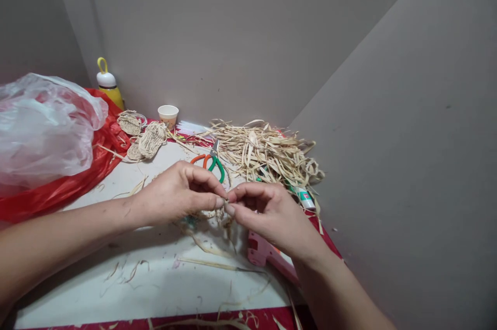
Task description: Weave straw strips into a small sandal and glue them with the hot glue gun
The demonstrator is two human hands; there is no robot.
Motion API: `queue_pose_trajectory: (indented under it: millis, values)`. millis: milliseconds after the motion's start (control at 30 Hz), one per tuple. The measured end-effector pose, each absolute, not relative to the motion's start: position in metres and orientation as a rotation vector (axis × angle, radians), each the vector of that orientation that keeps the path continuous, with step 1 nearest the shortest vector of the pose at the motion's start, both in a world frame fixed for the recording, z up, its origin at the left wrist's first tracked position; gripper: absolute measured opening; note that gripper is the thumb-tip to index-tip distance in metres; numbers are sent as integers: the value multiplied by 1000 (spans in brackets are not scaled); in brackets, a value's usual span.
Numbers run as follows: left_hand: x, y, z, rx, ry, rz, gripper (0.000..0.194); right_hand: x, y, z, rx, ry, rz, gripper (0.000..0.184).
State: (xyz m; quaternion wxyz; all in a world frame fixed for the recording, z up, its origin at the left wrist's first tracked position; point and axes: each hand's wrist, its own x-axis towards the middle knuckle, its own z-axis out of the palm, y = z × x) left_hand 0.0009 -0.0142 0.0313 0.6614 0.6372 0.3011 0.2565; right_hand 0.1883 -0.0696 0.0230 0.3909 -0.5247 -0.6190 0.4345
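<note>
Currently: L hand (174,191) & R hand (274,214), both pinching straw (226,225) close tgthr, prob. for fine ctrl; scissors (214,152) just beyond, prob. for easy reach.

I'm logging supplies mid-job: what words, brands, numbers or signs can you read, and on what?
No text is readable.
White-and-green item: small red mark on its label, too small and blurred to read.
Cup: printed pattern, too small to tell whether it includes words.

A yellow bottle (111,95) and a paper cup (168,120) stand near the grey wall (233,34).
</note>
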Motion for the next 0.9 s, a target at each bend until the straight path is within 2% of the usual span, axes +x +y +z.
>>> queue_pose_trajectory:
  millis: [433,900]
  values:
    - [4,-13,28,1248,700,576,15,189,-65,23,-1308,-1496,1173,6]
    - [3,-14,26,1415,708,550,17,195,-64,19,-1250,-1303,1374,15]
